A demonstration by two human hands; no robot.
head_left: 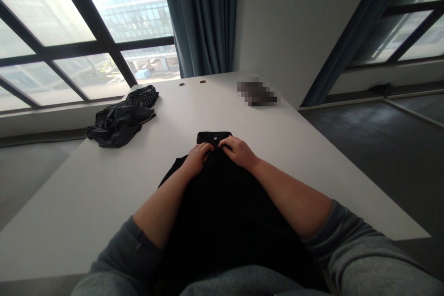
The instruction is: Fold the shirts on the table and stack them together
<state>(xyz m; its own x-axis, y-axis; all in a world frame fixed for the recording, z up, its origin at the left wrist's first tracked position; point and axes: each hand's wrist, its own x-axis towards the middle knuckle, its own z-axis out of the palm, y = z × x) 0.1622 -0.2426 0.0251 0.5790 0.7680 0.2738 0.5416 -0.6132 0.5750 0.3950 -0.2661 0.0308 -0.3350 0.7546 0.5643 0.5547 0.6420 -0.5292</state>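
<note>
The black cloth garment [225, 208] lies on the smooth white bench [173, 125] and extends toward the person. The left hand [197, 159] and the right hand [240, 151] grasp with their fingers its opening's near edge, the labelled band being just beyond them; crumpled dark clothes [121, 122] lie farther left.

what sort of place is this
Probably an office or workroom: a broad white flat-topped table, a large dark-framed glass window facing a pale blue glass-fronted building, and a long blue-grey fabric curtain.
</note>
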